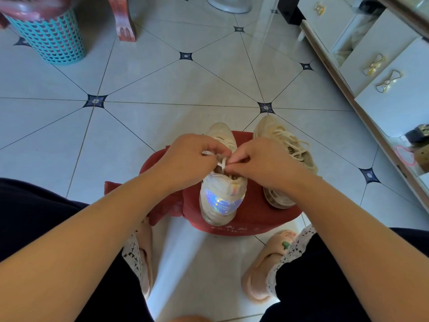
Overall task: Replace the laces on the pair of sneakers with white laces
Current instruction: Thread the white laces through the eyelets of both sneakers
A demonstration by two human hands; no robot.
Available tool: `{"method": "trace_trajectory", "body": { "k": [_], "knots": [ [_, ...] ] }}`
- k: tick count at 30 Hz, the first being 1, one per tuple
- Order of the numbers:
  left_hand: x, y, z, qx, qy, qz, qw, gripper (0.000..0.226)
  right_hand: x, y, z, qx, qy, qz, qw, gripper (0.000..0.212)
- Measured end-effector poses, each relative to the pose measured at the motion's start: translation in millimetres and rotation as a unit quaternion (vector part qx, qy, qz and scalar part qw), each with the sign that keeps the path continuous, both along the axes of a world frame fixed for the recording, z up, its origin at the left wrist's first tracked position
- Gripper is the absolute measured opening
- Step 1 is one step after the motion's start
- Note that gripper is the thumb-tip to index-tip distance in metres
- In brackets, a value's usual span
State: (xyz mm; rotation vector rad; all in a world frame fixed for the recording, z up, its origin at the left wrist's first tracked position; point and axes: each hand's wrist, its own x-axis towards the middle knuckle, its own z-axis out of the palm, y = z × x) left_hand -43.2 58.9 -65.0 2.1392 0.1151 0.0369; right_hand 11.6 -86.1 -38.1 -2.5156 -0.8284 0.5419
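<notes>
Left hand (185, 156), right hand (262, 161) each pinch flat white lace (223, 164) over mesh sneaker (220, 196) on round red stool (255, 219); knuckles hide eyelets; second sneaker (286, 147) at right edge.

My forearms (97, 228) are bare all the way down to the lower corners of the frame, and so are my left hand (185, 159) and right hand (262, 163). I wear dark navy trousers (34, 217) that fill the lower left and lower right. Each hem ends in a white lace trim (133, 254) with small cut-out holes. On my feet are soft peach-pink slippers (260, 277). The one at lower right has a small green ornament (286, 245), perhaps a leaf; it is too small to tell.
</notes>
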Motion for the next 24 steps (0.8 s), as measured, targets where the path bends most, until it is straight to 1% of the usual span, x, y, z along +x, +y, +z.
{"method": "trace_trajectory", "body": {
  "k": [1,3,6,9,12,15,18,21,24],
  "knots": [
    [-1,0,1,0.003,-0.006,0.000,1.000,0.032,2,-3,3,0.011,0.012,-0.010,1.000,0.007],
    [-1,-1,1,0.026,-0.025,-0.034,0.999,0.020,6,-11,8,0.030,0.037,-0.037,0.998,0.005],
    [-1,-2,-2,0.122,-0.035,-0.106,0.986,0.019,13,-24,14,0.029,0.086,-0.061,0.994,0.017],
    [1,-3,-5,0.154,-0.044,-0.108,0.981,0.018,11,-23,11,0.048,0.108,-0.063,0.991,0.021],
    [0,-10,-2,0.118,-0.053,-0.073,0.989,0.021,8,-13,-2,0.068,0.055,-0.081,0.993,0.018],
    [1,-13,1,0.085,-0.050,-0.031,0.995,0.036,5,-4,-12,0.055,0.013,-0.090,0.994,0.022],
    [-1,-11,0,0.092,-0.047,-0.019,0.994,0.030,4,0,-14,0.009,-0.052,-0.035,0.998,0.010],
    [-3,-8,-3,0.061,-0.035,-0.004,0.998,0.023,4,1,-12,-0.039,-0.097,0.028,0.994,0.012],
    [-1,-3,-3,0.020,-0.051,0.057,0.997,0.017,5,2,-12,-0.068,-0.142,0.078,0.984,0.011]
  ]
}}
